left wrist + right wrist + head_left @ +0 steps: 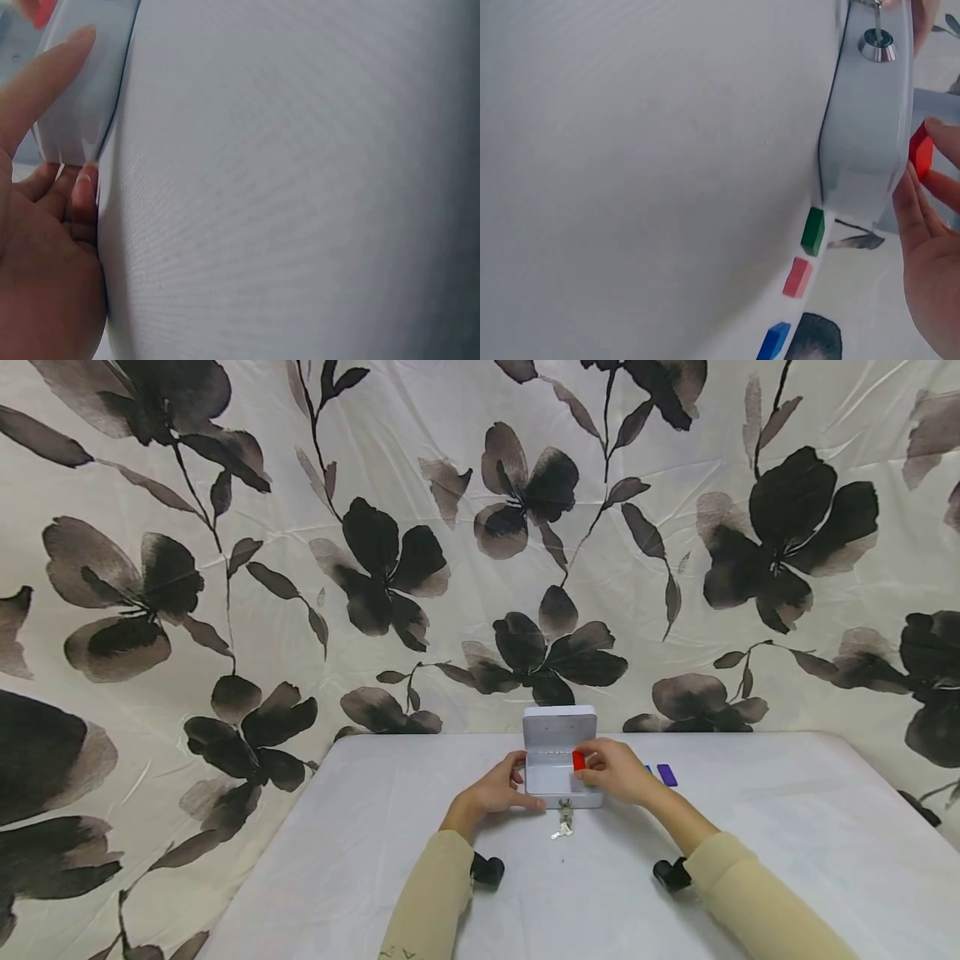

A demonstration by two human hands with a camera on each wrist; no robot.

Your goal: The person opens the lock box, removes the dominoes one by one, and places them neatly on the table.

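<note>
A small white lockable cash box [587, 800] stands on the table with its lid [559, 728] raised. My left hand [491, 787] grips its left front corner, thumb along the front wall and fingers bent against the left side. Between thumb and fingers, my right hand [621, 772] pinches a red block [578, 761] over the right part of the box; in the right wrist view the red block [921, 151] is at the rim. A key sits in the front lock [877, 46], and more keys [564, 829] dangle from it.
Right of the box lie a green block [813, 231], a pink block [798, 277] and a blue block [773, 341]. A purple block [667, 775] lies farther right. White cloth covers the table [360, 843]; a floral curtain [465, 585] hangs behind.
</note>
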